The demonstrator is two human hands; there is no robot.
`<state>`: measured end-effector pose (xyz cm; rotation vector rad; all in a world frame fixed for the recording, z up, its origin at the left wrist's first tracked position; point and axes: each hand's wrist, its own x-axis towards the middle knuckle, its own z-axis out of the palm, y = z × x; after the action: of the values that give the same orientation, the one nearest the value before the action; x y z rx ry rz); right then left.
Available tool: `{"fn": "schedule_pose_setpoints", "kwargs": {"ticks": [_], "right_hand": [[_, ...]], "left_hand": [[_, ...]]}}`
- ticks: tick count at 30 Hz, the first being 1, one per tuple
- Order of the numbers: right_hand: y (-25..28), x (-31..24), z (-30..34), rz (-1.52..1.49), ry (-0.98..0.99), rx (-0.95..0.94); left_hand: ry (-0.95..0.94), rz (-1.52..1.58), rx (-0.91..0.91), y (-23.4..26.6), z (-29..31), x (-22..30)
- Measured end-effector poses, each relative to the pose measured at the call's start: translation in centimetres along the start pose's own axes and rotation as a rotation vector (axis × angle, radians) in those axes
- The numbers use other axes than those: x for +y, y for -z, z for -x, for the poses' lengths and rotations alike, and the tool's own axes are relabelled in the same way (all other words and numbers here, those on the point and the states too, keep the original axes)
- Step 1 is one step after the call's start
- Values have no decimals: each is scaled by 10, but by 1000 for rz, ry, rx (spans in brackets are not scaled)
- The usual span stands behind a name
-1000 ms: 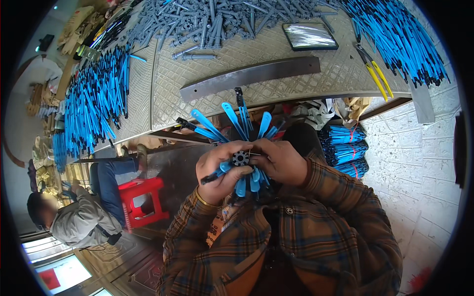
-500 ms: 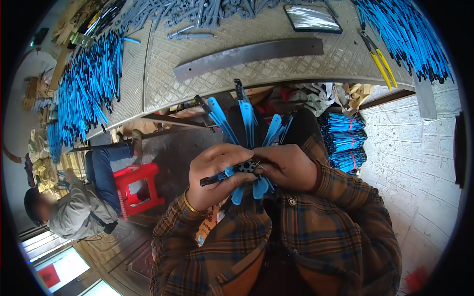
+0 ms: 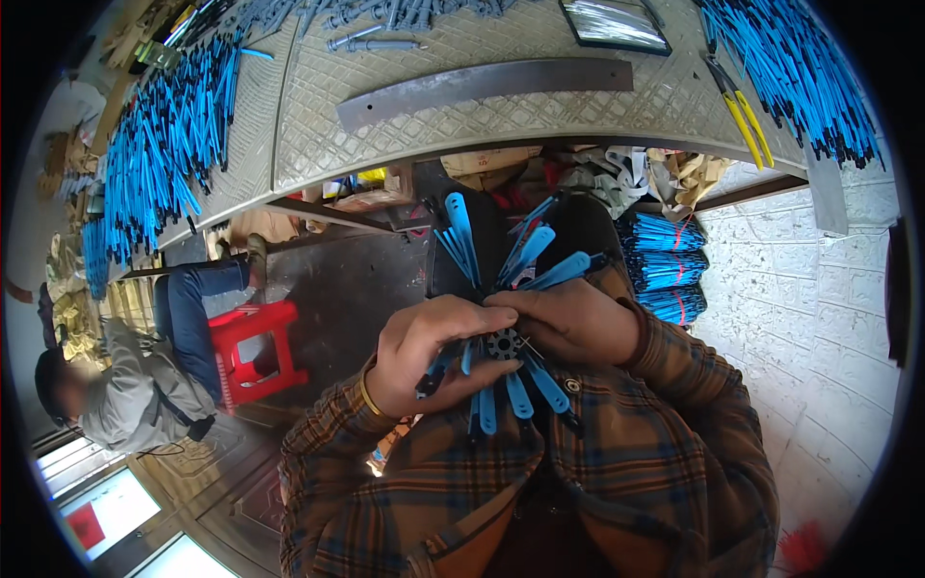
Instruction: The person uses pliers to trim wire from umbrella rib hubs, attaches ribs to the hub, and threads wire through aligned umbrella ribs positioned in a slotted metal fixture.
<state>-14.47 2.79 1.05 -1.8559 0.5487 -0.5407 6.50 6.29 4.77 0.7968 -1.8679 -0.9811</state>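
A round black notched hub [image 3: 502, 344] faces up between my hands at my lap, and blue flat ribs [image 3: 517, 393] with black ends fan out around it like an umbrella frame. My left hand [image 3: 422, 349] is closed about the hub's left side, thumb below it and fingers above. At the hub's upper right, my right hand [image 3: 578, 323] is closed with its fingertips against the frame. A thin wire [image 3: 524, 343] sticks out by the hub's right edge; which fingers hold it is hidden.
On the patterned table lie a long metal strip [image 3: 487, 89], yellow-handled cutters [image 3: 740, 116], grey bolt-like parts [image 3: 385, 43] and a black tray of silver wires [image 3: 615, 24]. Blue rib piles [image 3: 169, 135] sit left and right; bundles [image 3: 665, 270] stand below. A person [image 3: 140, 385] sits near a red stool [image 3: 258, 352].
The frame has been turned, so its ribs point differently and more spread out toward me. The hub has shifted slightly down and right, with my left thumb lower and fingers extended above it.
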Motion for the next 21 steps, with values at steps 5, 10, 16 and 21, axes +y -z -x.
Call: {"fn": "schedule_pose_setpoints", "kwargs": {"ticks": [5, 10, 16, 21], "right_hand": [[-14, -4, 2, 373, 44, 109], [-16, -7, 8, 400, 115, 159], [-14, -11, 7, 412, 135, 171], [-12, -11, 6, 395, 142, 149]], "left_hand": [[-46, -47, -8, -2, 1, 1], [-78, -17, 22, -9, 2, 4], [-58, -64, 68, -6, 1, 9], [-4, -190, -17, -1, -3, 12]]}}
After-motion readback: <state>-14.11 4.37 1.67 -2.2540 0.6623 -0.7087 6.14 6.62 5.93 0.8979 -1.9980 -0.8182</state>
